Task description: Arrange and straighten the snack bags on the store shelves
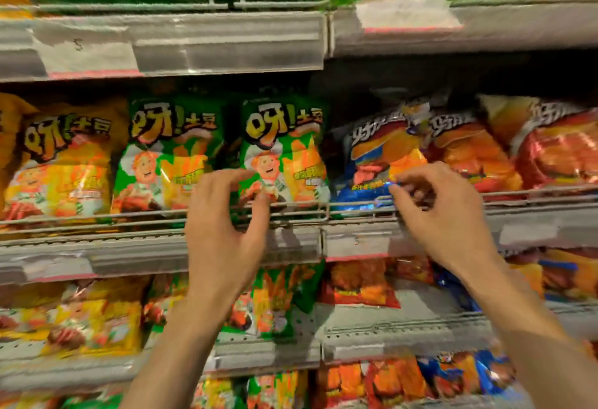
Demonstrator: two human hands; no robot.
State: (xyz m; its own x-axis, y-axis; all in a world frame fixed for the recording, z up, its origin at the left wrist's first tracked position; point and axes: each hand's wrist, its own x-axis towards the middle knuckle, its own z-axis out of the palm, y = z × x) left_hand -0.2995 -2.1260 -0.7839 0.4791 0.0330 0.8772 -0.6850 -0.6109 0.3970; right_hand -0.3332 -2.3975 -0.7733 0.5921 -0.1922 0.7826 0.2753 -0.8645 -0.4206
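Where wire rail runs — glossy crinkled green bag, curled left hand.

Lighting is reading warm and fairly bright on the snack bags. Deep shadow is sitting under the upper shelf at upper right. Foil is throwing small glints. The whole frame is smearing blockily; shelf lines are bowing toward the edges.

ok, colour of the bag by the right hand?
Mostly blue bag with orange chips printed on it, beside the right hand; head view, the only one.
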